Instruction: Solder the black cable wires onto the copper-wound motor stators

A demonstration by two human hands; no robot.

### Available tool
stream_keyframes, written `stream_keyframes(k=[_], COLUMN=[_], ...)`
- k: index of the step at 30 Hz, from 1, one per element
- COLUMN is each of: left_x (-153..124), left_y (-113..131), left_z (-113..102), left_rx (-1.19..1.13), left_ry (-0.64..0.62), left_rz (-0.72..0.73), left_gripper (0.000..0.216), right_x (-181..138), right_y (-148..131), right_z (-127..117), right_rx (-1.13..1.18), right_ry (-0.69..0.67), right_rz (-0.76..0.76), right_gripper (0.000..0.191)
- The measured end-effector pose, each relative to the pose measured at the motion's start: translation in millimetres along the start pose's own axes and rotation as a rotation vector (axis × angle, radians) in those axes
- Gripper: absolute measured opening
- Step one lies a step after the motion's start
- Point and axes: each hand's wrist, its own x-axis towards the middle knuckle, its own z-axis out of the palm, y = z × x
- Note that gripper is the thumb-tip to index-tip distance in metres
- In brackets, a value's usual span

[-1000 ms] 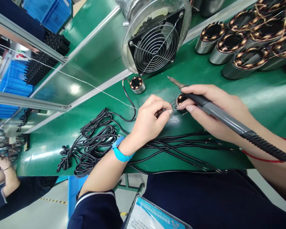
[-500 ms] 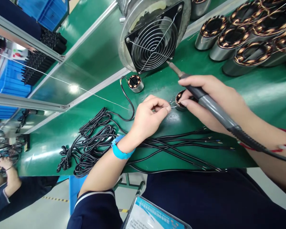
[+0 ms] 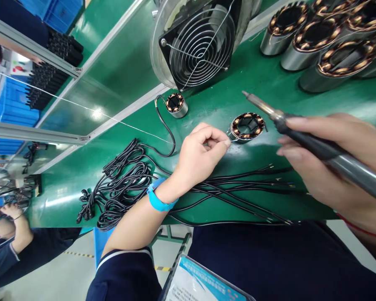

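Observation:
On the green bench sits a motor stator (image 3: 247, 126), a ring of copper windings in a metal case. My left hand (image 3: 203, 152) pinches a thin wire (image 3: 235, 139) at the stator's left side. To the right, my right hand (image 3: 329, 154) is closed around a soldering iron (image 3: 303, 136). The iron's tip points up and left, apart from the stator. A second stator (image 3: 176, 105), joined to a black cable (image 3: 166, 125), stands farther back on the left.
A fan with a wire guard (image 3: 201, 60) stands at the back. Several stators (image 3: 319, 44) are grouped at the back right. Coiled black power cords (image 3: 125, 179) lie left, their stripped ends running under my left arm. At the far left, a co-worker's hands (image 3: 9, 211) hold cables.
My right hand has drawn the soldering iron right, away from the fan, and let go of the stator, which now shows fully. My left hand has shifted slightly right with the wire.

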Motion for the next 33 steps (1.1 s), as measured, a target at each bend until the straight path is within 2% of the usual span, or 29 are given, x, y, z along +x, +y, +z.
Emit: stream_keyframes(k=[5,6,13,17,21,24,30,33], left_x=[-1.7,-1.8,-2.4,-1.9,-1.7,-1.6,-1.2,-1.0], left_y=[-0.3,-0.4,0.3,1.2,2.1,2.3,2.2,2.1], left_z=[5.0,5.7,7.1,7.3,7.3,7.1,7.6,8.2], left_rx=[-0.065,-0.078,-0.062,-0.037,-0.019,-0.018,-0.005,0.001], left_ry=[-0.011,-0.003,0.017,0.01,0.012,0.015,0.016,0.023], left_rz=[-0.069,-0.064,-0.045,-0.047,-0.057,-0.053,-0.044,-0.046], left_gripper=[0.015,0.015,0.018,0.019,0.02,0.02,0.021,0.021], right_x=[-17.2,-19.8,-30.5,-33.3,-34.7,-34.6,-26.0,-16.2], right_y=[10.2,11.1,17.9,22.2,19.3,16.8,16.0,11.2], right_z=[-12.5,-15.0,-21.7,-21.5,-19.3,-17.7,-12.2,-8.4], right_rx=[0.1,0.115,0.08,0.114,0.142,0.144,0.114,0.045], right_ry=[-0.067,-0.1,-0.109,-0.188,-0.108,-0.137,-0.065,-0.112], right_rz=[-0.08,-0.075,-0.002,0.023,0.086,0.105,-0.033,-0.113], right_gripper=[0.008,0.007,0.013,0.013,0.014,0.013,0.009,0.018])
